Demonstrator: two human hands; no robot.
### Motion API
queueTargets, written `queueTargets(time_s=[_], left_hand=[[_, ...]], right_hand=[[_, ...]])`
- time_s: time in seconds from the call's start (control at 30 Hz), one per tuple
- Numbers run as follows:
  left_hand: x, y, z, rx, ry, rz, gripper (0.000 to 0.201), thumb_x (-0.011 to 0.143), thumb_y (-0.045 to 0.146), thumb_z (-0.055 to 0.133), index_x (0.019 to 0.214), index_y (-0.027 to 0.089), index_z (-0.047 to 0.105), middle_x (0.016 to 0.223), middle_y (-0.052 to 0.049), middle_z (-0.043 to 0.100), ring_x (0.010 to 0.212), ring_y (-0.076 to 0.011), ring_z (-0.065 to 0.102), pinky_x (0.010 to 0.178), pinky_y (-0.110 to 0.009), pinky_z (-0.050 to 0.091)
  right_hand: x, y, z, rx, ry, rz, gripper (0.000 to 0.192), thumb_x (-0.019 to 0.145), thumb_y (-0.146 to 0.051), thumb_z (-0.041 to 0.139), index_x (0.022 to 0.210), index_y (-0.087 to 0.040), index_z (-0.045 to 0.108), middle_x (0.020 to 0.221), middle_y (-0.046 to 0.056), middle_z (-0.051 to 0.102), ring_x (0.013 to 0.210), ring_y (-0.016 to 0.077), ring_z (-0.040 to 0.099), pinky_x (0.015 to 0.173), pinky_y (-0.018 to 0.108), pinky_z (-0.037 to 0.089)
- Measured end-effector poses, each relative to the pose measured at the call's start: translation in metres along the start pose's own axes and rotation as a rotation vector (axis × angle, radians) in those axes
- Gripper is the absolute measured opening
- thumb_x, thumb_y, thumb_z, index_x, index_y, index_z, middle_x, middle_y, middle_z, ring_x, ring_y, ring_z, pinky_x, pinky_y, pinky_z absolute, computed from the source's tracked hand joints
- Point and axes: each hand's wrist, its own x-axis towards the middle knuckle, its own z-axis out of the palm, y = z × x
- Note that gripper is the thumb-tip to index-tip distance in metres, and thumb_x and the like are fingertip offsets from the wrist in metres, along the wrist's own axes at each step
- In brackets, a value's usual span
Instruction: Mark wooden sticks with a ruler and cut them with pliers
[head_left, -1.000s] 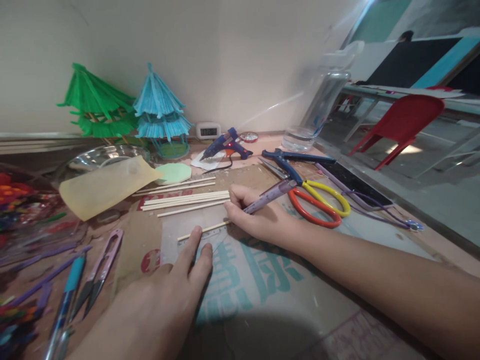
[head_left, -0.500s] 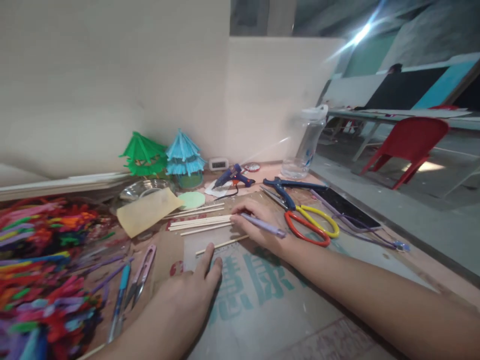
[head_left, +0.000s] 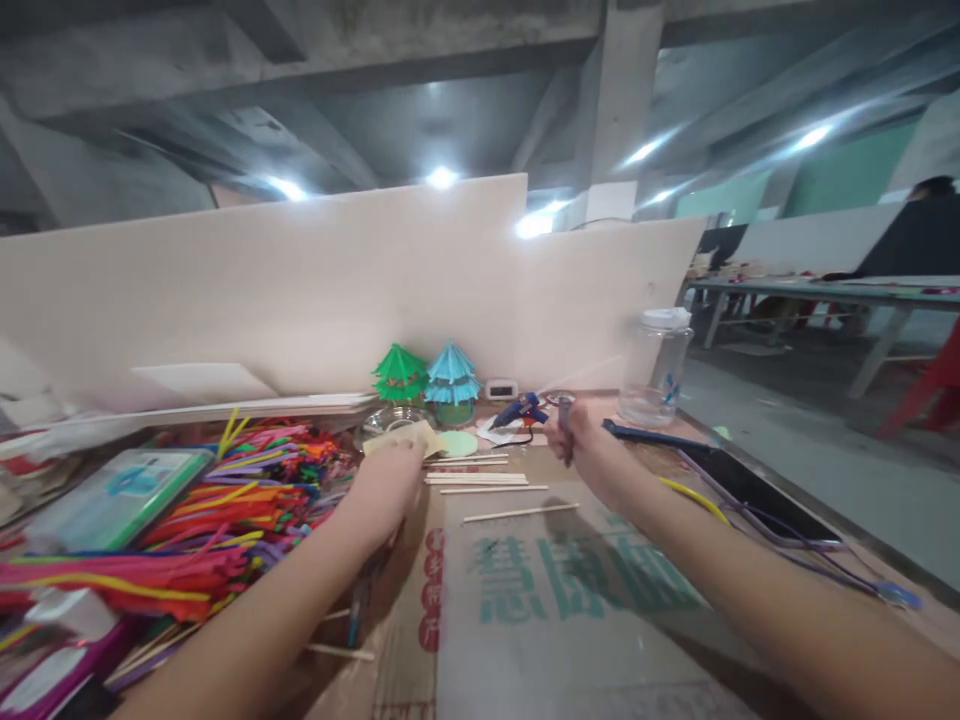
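My left hand (head_left: 386, 480) has lifted off the sheet toward the yellow paper (head_left: 405, 438), grip unclear. My right hand (head_left: 577, 445), now raised, grips what looks like the purple pen (head_left: 565, 438); sticks (head_left: 480, 480) lie between.

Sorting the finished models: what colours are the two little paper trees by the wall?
In the head view, one tree is green, the other tree light blue.

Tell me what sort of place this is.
Probably a shared craft workshop: a worktable with a heap of coloured pipe cleaners, a blue glue gun, finished paper models, dividers, and further tables under a bare concrete ceiling.
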Motion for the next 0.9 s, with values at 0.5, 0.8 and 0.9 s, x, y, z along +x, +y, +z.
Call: queueTargets(time_s=[0.5, 0.8, 0.9], left_hand=[[-0.008, -0.011, -0.036, 0.033, 0.107, -0.198, 0.034, 0.092, 0.017, 0.05, 0.125, 0.01, 0.055, 0.131, -0.018, 0.058, 0.12, -0.0278, 0.056, 0.1, -0.047, 0.047], [-0.05, -0.012, -0.011, -0.027, 0.014, -0.048, 0.044, 0.085, 0.001, 0.041, 0.121, 0.012, 0.063, 0.128, -0.017, 0.064, 0.118, -0.0275, 0.061, 0.101, -0.042, 0.047], [-0.05, -0.023, 0.013, -0.032, -0.13, -0.039, 0.024, 0.091, 0.013, 0.05, 0.108, 0.015, 0.067, 0.102, -0.01, 0.073, 0.095, -0.022, 0.069, 0.086, -0.041, 0.055]], right_hand=[[0.011, 0.013, -0.017, 0.335, 0.052, 0.089, 0.064, 0.076, -0.077, 0.039, 0.041, -0.025, 0.023, 0.04, -0.006, 0.019, 0.04, 0.0099, 0.018, 0.041, 0.027, 0.019], [0.015, 0.061, -0.036, 0.102, 0.157, 0.163, 0.066, 0.071, -0.088, 0.026, 0.048, -0.027, 0.019, 0.042, -0.007, 0.017, 0.039, 0.0109, 0.019, 0.041, 0.026, 0.022], [0.016, 0.067, -0.033, -0.005, 0.138, 0.161, 0.068, 0.069, -0.091, 0.017, 0.05, -0.026, 0.026, 0.043, -0.007, 0.022, 0.039, 0.0115, 0.021, 0.041, 0.027, 0.022]])
